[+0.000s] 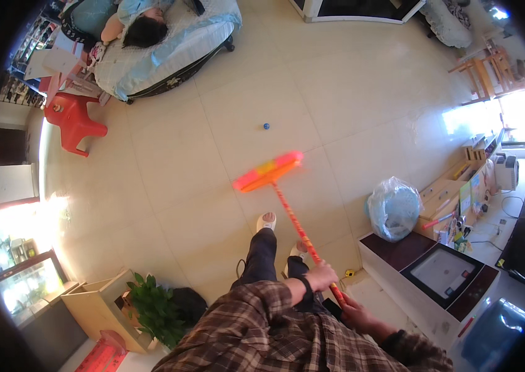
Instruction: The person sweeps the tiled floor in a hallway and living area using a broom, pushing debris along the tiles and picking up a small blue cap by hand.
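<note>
A broom point(296, 224) with an orange-red patterned handle slants from my body to the floor ahead. Its wide pink, yellow and orange head point(269, 172) rests on or just over the tiles and looks slightly blurred. My left hand point(321, 276), with a black band at the wrist, is closed round the handle partway up. Lower in the view, my right hand point(357, 313) grips the handle near its upper end. A small blue ball point(266, 126) lies on the floor beyond the broom head, apart from it.
Right of me stand a low cabinet point(379, 263) and a bin lined with clear plastic point(394, 209). A leafy plant point(158, 310) is close on my left. Farther off are a red stool point(76, 121) and a bed point(182, 59) with a person lying on it.
</note>
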The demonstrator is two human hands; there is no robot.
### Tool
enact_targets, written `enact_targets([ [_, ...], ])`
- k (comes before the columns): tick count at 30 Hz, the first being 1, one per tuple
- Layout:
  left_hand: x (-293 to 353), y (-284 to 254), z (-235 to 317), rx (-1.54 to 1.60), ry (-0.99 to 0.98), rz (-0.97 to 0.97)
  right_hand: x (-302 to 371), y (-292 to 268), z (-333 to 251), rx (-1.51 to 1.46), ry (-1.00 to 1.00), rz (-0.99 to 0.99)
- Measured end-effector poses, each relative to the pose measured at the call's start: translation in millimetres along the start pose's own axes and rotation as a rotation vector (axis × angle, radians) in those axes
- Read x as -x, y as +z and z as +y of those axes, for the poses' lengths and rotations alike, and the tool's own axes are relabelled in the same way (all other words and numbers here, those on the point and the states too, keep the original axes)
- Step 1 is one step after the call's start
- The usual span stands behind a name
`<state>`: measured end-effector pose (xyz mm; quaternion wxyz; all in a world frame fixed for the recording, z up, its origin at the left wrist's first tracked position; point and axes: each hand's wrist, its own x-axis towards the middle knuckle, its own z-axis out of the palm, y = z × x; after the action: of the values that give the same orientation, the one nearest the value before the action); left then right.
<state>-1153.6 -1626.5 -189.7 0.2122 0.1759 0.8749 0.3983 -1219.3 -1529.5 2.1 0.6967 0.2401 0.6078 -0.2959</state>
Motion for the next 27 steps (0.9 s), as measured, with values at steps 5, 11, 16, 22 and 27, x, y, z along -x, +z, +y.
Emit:
enact_targets([
  [5,60.8,-43.6,-85.9,0.012,-0.237,0.219,-118.4,26.7,-37.2,0.547,-0.63,-0.033],
  [11,127.0,-86.2,-153.7,-0.098,-0.639,0.34,-161.8,105.9,-113.3,0.594,-0.526,-0.068],
  [16,61.9,-62.4,-103.1,0.056,-0.243,0.263,-124.8,31.2,-46.1,0.481,-0.438,0.032],
  [22,-13.1,-42.6,4.1,0.074,0.107,-0.07,19.8,22.5,1.5,-0.018,0.005,0.252],
  [27,13.8,-62.6,-5.9,0.149,0.215,-0.004,13.5,35.0,-3.7,-0.128,-0.067,0.092],
])
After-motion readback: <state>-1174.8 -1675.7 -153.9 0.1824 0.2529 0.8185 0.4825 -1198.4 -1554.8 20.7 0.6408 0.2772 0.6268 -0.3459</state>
